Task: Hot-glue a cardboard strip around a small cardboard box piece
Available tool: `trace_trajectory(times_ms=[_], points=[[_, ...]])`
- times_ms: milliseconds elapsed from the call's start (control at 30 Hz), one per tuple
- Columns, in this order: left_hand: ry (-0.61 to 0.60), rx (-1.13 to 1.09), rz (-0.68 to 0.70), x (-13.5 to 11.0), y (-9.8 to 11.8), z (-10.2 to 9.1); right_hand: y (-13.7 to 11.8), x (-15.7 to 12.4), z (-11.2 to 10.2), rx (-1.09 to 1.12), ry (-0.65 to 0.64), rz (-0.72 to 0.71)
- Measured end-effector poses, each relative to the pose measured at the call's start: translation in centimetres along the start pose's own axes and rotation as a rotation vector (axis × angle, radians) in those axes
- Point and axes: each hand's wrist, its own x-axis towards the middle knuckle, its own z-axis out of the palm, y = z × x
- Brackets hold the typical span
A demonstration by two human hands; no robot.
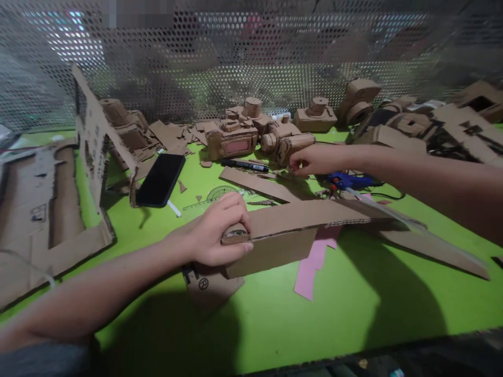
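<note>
My left hand (214, 230) grips the rolled end of a long corrugated cardboard strip (283, 235), which lies across a green tabletop (353, 298). Its far end tapers off to the right, over a strip of pink paper (314, 262). My right hand (310, 159) reaches across, its fingertips at the lower edge of a cardboard model with a cylindrical barrel (286, 146). I cannot tell whether those fingers hold anything. Below my right wrist lies a blue hot glue gun (348, 180).
A black smartphone (160, 179) and a black marker (244, 165) lie among cardboard scraps. Several cardboard camera-like models (231, 139) stand along the back, against a perforated metal sheet (251, 68). A cut cardboard sheet (35, 209) and an upright panel (96, 136) stand at left.
</note>
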Motion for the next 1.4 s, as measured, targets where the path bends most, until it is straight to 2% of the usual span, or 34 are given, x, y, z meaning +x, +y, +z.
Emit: trace_trajectory(times_ms=[167, 300, 367, 433, 533, 600, 700, 800, 933, 1067, 1267, 1400], points=[[0.013, 0.002, 0.01, 0.2, -0.3, 0.0, -2.6, -2.0, -1.6, 0.719, -0.047, -0.265], [0.01, -0.001, 0.012, 0.4, -0.3, 0.0, -6.0, -3.9, -1.9, 0.849, -0.049, -0.338], [0.0, 0.004, 0.005, 0.5, -0.3, -0.1, -7.6, -4.7, -1.8, 0.815, 0.003, -0.349], [-0.009, 0.011, 0.004, 0.5, -0.2, -0.1, -9.0, -5.6, -1.5, 0.692, 0.118, -0.326], [-0.025, 0.007, 0.0, 0.6, -0.1, -0.2, -11.1, -7.1, -1.1, 0.371, 0.344, -0.265], [-0.032, 0.008, -0.015, 0.6, 0.0, -0.3, -12.4, -8.0, -0.8, 0.164, 0.433, -0.271], [-0.034, 0.03, -0.047, 0.7, 0.2, -0.5, -14.1, -9.1, -0.4, -0.051, 0.455, -0.337], [-0.067, 0.023, -0.057, 0.9, 0.4, -0.6, -15.3, -9.6, -0.2, -0.162, 0.435, -0.352], [-0.081, 0.038, -0.035, 1.1, 0.4, -0.6, -16.4, -9.2, -0.3, -0.18, 0.376, -0.302], [-0.083, 0.06, -0.054, 1.1, 0.3, -0.7, -16.3, -7.8, -0.5, -0.107, 0.34, -0.265], [-0.084, 0.083, -0.086, 1.0, 0.4, -0.7, -15.1, -6.8, 0.9, 0.109, 0.424, -0.317], [-0.076, 0.088, -0.029, 1.0, 0.4, -0.6, -14.6, -7.0, 1.3, 0.183, 0.401, -0.301]])
